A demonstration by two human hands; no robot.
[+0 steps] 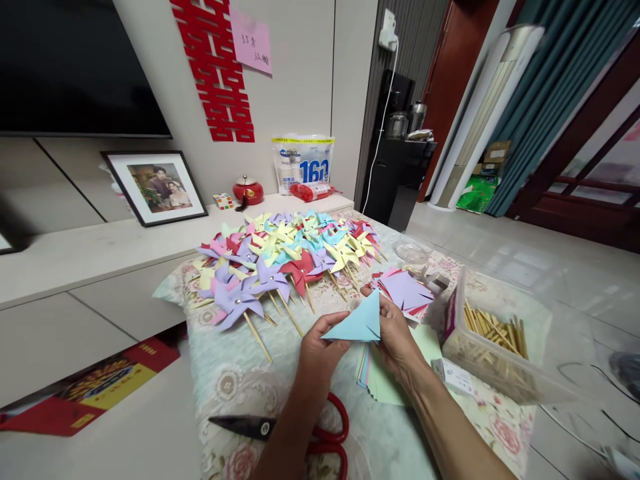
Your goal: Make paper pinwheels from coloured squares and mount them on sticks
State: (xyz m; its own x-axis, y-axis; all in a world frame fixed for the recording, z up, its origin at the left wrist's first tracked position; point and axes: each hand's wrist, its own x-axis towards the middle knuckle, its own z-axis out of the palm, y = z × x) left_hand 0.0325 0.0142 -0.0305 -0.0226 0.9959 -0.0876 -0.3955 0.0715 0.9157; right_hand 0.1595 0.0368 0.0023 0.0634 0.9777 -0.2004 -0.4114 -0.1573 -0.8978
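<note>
Holding folded blue paper [363, 323], left fingers [329, 320] and right fingers [390, 313] partly hide behind it.

Both hands and forearms bare skin as far as seen. Left hand [323, 343]: compact, rounded along the back; slim fingers [330, 321], partly hidden; thumb [338, 347] blunt-tipped. Left forearm [295, 417]: smooth outline, only slight narrowing at the wrist, fuller lower down, cut by bottom edge of view. Right hand [399, 337]: longer-looking, back smooth, some fingers hidden. Right forearm [443, 410]: slim, long stretch visible, nearly straight edges, broadening gently below the wrist; runs out at bottom edge. Nails too small to make out.
</note>
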